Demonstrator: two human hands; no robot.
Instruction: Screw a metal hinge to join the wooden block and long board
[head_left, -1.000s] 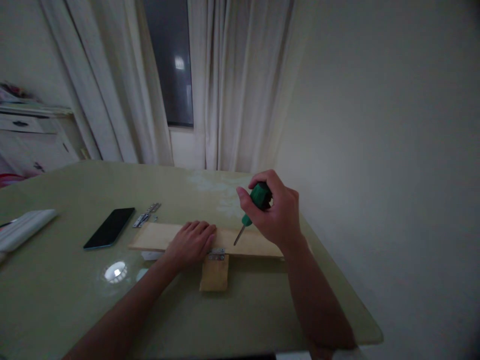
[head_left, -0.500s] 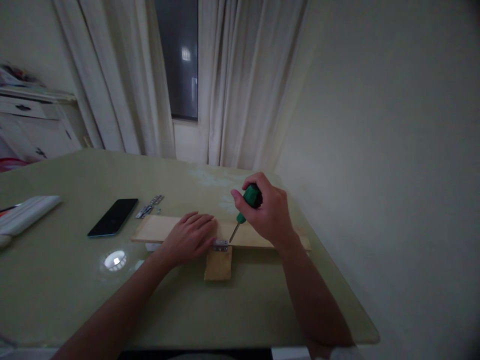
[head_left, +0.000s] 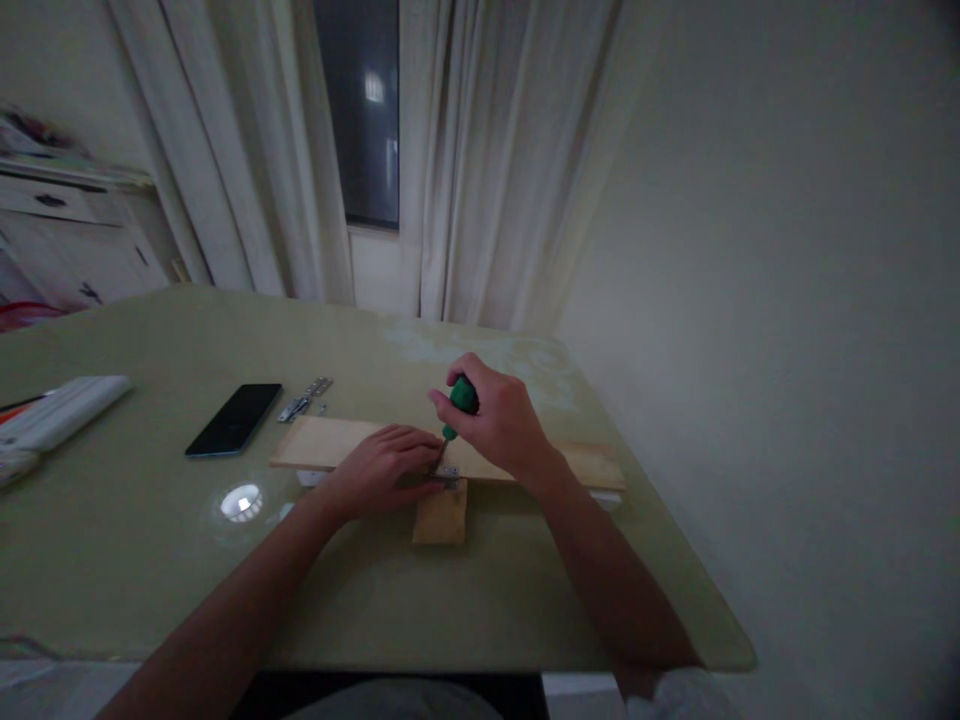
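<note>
My right hand [head_left: 499, 418] is closed around the green handle of a screwdriver [head_left: 463, 396]. Its shaft slants down and left, the tip meeting the left part of a small metal hinge [head_left: 450, 473]. The hinge lies across the edge of a long pale wooden board [head_left: 319, 440] and a short wooden piece [head_left: 439, 517] that sticks out toward me. Flat on the board rests my left hand [head_left: 386, 465], its thumb and forefinger apart on either side of the screwdriver tip. These fingers partly cover the hinge's left end.
Left of the board lies a black phone [head_left: 235, 420]. Spare hinges [head_left: 305, 398] and a small screw sit behind the board's left end. A long white object [head_left: 67, 425] is at the far left of the green tabletop [head_left: 360, 610]. White supports [head_left: 606, 498] show under the board.
My right hand has moved left with the screwdriver, bringing its tip from the hinge's right end to the left part. My left thumb and forefinger have spread around the tip.
</note>
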